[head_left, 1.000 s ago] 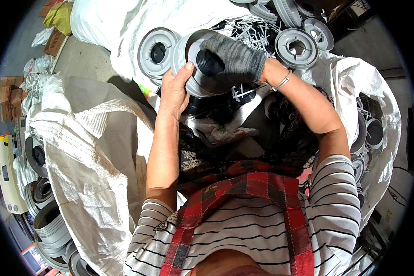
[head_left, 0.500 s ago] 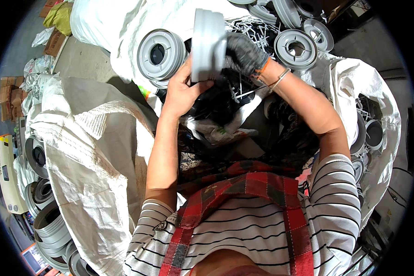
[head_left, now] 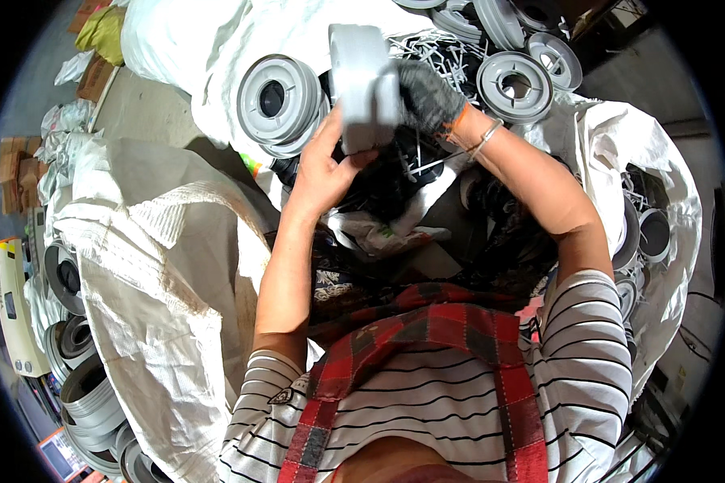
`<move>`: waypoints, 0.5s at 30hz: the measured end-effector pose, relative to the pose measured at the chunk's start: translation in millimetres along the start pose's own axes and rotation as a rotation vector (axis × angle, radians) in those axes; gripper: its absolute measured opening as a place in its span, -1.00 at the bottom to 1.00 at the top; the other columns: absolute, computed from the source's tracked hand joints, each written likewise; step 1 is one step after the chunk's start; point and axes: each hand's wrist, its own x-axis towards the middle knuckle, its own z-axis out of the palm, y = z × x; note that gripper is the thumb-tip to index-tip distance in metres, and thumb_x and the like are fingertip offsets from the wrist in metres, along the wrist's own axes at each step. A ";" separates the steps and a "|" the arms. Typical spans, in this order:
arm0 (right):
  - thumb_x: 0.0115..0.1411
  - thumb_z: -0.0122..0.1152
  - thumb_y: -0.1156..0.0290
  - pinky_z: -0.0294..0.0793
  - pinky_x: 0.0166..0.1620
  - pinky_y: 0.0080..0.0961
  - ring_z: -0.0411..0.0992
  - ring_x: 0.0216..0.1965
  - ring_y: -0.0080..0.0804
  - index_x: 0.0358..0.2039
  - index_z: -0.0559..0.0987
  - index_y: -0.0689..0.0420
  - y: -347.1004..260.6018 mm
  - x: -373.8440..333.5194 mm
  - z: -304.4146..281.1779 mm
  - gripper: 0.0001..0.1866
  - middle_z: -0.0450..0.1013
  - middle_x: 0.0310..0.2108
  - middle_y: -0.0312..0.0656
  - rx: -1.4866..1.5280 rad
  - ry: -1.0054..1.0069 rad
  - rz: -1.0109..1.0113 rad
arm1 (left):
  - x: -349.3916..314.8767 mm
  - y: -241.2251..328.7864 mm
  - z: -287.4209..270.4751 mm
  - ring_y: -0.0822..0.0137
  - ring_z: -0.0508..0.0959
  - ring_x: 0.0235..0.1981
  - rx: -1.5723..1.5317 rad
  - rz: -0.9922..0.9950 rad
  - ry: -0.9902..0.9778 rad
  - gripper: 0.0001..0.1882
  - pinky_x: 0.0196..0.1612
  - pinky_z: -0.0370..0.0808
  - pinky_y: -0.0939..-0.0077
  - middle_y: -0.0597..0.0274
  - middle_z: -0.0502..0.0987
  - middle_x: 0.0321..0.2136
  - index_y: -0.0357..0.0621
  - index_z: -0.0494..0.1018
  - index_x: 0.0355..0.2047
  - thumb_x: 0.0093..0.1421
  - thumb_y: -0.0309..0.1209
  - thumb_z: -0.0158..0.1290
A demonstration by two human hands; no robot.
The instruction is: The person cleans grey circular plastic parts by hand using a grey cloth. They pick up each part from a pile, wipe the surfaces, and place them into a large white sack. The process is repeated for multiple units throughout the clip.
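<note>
My bare left hand grips a round grey plastic part from its left and lower side. The part stands on edge in the air, slightly blurred, with its rim toward me. My right hand, in a dark grey glove with an orange cuff, is curled close against the part's right side. Its fingertips are hidden, and what they hold cannot be made out. Left of the part, a stack of grey ring-shaped parts with spoked faces rests on white sacking. Black material and white plastic sprue sticks lie below and behind my hands.
More grey rings are piled at the far right. An open white woven sack stands at my left, beside further grey parts. Another white sack at right holds rings and sticks. Cardboard boxes sit at far left.
The held part has dropped slightly toward me and to the left, its rim tilting a little. My left hand has moved down with it; the gloved right hand stays close beside it.
</note>
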 end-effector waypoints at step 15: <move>-0.06 0.33 0.20 0.49 -0.19 -0.46 0.49 -0.35 -0.33 -0.17 0.49 0.19 -38.0 7.5 2.0 -0.53 0.50 -0.35 -0.16 0.100 0.256 0.185 | 4.4 -8.3 0.3 0.44 0.44 -0.12 -0.542 -0.058 0.061 -0.56 0.00 0.32 0.52 0.22 0.46 -0.14 -0.29 0.32 -0.02 0.10 -0.43 0.11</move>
